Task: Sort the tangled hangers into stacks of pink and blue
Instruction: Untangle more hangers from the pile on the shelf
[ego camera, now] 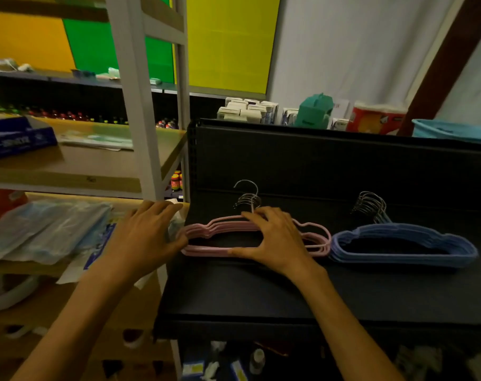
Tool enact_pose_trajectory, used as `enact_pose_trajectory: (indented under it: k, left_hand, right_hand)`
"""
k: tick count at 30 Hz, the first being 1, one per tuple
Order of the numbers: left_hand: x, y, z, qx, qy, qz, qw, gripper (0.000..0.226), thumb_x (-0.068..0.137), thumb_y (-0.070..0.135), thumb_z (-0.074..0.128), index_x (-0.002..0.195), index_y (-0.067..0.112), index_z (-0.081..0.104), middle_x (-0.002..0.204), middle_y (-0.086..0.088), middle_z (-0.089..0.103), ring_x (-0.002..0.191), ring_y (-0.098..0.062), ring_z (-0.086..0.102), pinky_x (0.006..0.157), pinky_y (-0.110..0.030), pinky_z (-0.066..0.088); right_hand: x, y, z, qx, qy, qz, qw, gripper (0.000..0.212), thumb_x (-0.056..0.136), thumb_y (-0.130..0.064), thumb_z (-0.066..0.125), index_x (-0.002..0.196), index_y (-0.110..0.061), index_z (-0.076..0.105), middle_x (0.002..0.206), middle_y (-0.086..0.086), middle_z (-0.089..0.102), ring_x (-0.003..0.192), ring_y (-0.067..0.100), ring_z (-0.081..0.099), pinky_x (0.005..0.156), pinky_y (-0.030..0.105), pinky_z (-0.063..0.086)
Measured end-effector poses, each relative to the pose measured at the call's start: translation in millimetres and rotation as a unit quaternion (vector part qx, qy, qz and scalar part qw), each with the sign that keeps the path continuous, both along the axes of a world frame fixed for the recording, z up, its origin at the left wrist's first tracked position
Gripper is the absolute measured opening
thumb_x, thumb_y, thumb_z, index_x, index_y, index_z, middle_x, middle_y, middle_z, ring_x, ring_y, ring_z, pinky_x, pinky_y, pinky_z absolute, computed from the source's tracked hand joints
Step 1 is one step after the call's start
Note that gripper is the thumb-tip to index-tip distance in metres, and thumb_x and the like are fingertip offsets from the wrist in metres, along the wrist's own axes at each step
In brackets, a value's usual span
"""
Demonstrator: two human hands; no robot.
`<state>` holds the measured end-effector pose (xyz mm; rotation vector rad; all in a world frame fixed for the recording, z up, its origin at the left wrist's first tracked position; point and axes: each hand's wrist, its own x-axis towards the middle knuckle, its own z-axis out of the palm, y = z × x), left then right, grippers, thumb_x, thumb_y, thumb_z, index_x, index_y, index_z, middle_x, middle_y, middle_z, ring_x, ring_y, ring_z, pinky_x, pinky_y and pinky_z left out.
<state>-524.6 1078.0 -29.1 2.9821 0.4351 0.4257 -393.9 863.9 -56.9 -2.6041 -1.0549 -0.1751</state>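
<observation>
Both forearms come up from the bottom edge onto the black shelf (234, 295). My left hand (148, 229) sits at the left end of the pink hanger stack (220, 237), fingers spread and fairly straight, fingertips reaching past the shelf's left edge, thumb pressed on the stack's left tip. It's a flat touch, no grasp.

My right hand (275, 237) is on the middle of the pink stack. Its fingers are curled over the top bar near the hook necks and the thumb is stretched along the bottom bar, so it pinches the stack between the two. The pink stack lies flat on the shelf, left of centre, with metal hooks (249, 200) bunched and pointing toward the back panel; one hook sticks up higher than the others.

The blue hanger stack (404, 246) lies flat just to the right, its left tip almost against the pink stack's right tip; I can't tell whether they touch. Its hooks (370, 204) are bunched too.

Left of the shelf is a wooden rack (77, 174) holding plastic-wrapped packs (49, 229). Behind the back panel stand small white boxes (247, 110), a teal box (315, 110) and a blue basket (451, 130).
</observation>
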Motion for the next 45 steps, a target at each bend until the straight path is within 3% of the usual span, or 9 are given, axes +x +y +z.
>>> enact_pose_trajectory:
  k: [4,10,20,25,36,45]
  left_hand:
    - [8.1,1.7,-1.2,-0.001,0.018,-0.022,1.000,0.069,0.088,0.053,0.052,0.146,0.028,0.026,0.149,0.001,0.032,0.137,-0.019,0.027,0.110,-0.040,0.025]
    - [18.5,1.0,-2.4,-0.033,0.017,-0.051,0.998,0.070,0.087,0.051,0.054,0.147,0.028,0.026,0.148,0.001,0.034,0.134,-0.019,0.033,0.109,-0.041,0.033]
    - [20.5,-2.5,-8.4,-0.028,0.039,-0.063,0.997,0.069,0.089,0.054,0.050,0.147,0.030,0.022,0.152,0.004,0.027,0.139,-0.017,0.025,0.111,-0.039,0.025]
    - [21.7,-10.0,-9.2,-0.020,0.048,-0.071,0.996,0.068,0.089,0.054,0.049,0.147,0.029,0.023,0.151,0.003,0.028,0.140,-0.019,0.022,0.112,-0.041,0.023]
    - [51.6,-89.8,-1.1,0.008,0.027,-0.135,0.990,0.068,0.086,0.056,0.049,0.145,0.029,0.027,0.148,0.002,0.033,0.135,-0.020,0.029,0.110,-0.042,0.028]
    - [95.8,-229.5,11.1,0.013,0.027,-0.258,0.966,0.069,0.087,0.056,0.050,0.145,0.029,0.025,0.148,0.002,0.033,0.133,-0.021,0.030,0.107,-0.041,0.028]
  right_hand:
    - [2.2,2.4,-7.4,-0.009,0.020,-0.003,1.000,0.089,0.067,-0.079,0.053,0.142,-0.036,0.032,0.145,-0.002,0.031,0.132,0.016,0.029,0.108,0.034,0.026]
    - [3.8,2.2,-10.0,-0.006,0.036,-0.001,0.999,0.088,0.069,-0.079,0.053,0.142,-0.037,0.029,0.147,-0.003,0.029,0.134,0.016,0.026,0.109,0.034,0.023]
    - [-2.1,2.2,-10.0,0.006,0.062,-0.015,0.998,0.084,0.071,-0.072,0.059,0.142,-0.037,0.029,0.143,-0.005,0.022,0.129,0.015,0.032,0.102,0.032,0.035]
    - [-7.7,-12.6,-7.2,-0.016,0.010,-0.025,0.999,0.084,0.074,-0.074,0.052,0.144,-0.038,0.023,0.148,-0.007,0.022,0.137,0.017,0.021,0.109,0.035,0.025]
    - [-25.6,-125.4,15.3,-0.001,-0.075,-0.129,0.989,0.057,0.085,-0.048,0.059,0.136,-0.027,0.044,0.140,-0.006,0.045,0.131,0.013,0.036,0.112,0.030,0.018]
    - [-33.0,-273.9,17.1,-0.002,-0.071,-0.233,0.970,0.057,0.089,-0.051,0.052,0.139,-0.027,0.040,0.143,-0.008,0.040,0.133,0.011,0.031,0.112,0.027,0.016]
